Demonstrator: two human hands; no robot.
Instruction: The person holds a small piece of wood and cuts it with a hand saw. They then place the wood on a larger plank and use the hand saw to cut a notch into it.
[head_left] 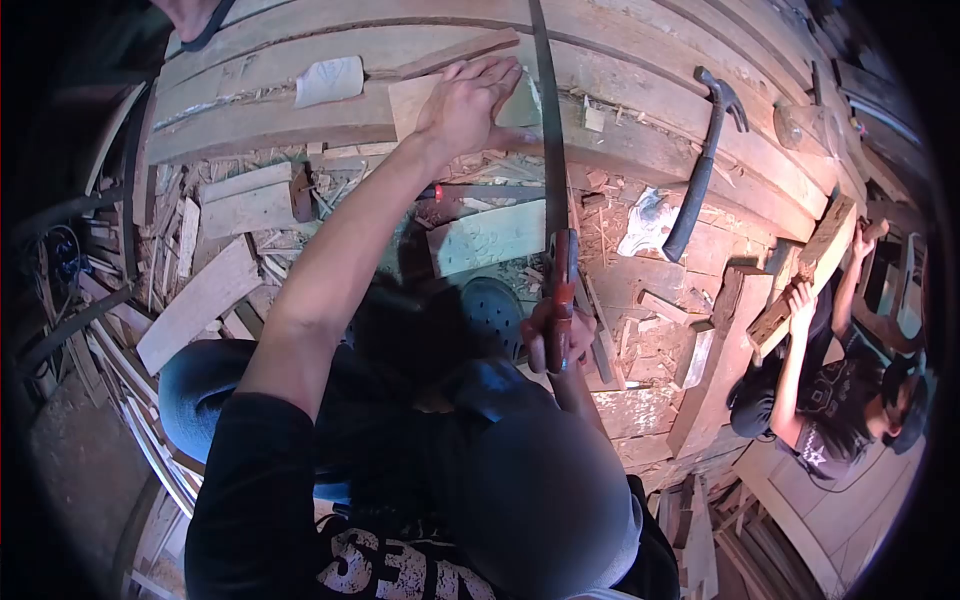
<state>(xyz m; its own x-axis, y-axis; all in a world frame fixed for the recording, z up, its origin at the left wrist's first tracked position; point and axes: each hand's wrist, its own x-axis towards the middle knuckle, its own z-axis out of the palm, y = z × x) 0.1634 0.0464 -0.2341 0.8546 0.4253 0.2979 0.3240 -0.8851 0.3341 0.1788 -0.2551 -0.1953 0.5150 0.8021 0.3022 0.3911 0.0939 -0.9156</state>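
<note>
Just below the camera, a rounded cap (545, 500) and a dark shirt (250, 490) with pale lettering fill the bottom of the view, with the person's bent knee in blue cloth to the left. Ahead of the cap, the right hand (560, 340) is closed around the reddish-brown handle of a saw (553, 140), whose long, narrow blade points away across the beams (270, 125). Near this hand is a dark perforated shoe (492, 312). Beyond it, a flat pale offcut (490, 238) lies among chips and shavings, with a narrow tool bearing a red part (438, 192) behind it.

Farther out, the left hand (470, 105) lies open, palm down, on a thin board (408, 100) on the beams, its thumb spread toward the saw blade; it grips nothing. The blade passes just beside the fingertips; whether it touches the board cannot be told. A scrap of paper (330, 82) lies to the left of the board. Off to the right, a claw hammer (704, 165) rests with its head on the beams, its handle reaching toward the person.

At the far right, another person (835, 395) holds a rough wood block (805, 280) with both hands. At the upper left edge, part of a foot (190, 15) shows in dark footwear.
</note>
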